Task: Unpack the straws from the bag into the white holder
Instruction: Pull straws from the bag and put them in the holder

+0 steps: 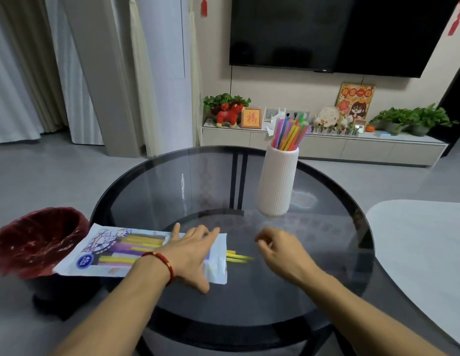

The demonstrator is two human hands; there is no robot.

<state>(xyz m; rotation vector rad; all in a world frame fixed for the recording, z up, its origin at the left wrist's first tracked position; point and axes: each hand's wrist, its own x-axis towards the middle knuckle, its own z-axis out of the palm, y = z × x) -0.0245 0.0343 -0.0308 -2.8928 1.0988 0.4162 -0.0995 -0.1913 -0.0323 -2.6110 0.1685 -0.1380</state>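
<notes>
Soft, even indoor light is filling the room, neither harsh nor dim. The dark glass table (326, 253) is reflecting pale streaks and a faint sheen near its far left, and is casting only weak shadows. The right hand (280, 250) is smearing with motion blur, fingers indistinct; the left hand (190, 250) is looking slightly sharper. The wide lens is bending the curtains (23, 73) at the far left and stretching the picture's corners. The black screen (339, 32) on the far wall is showing dull, faint reflections. Overall detail is looking a little soft.
</notes>
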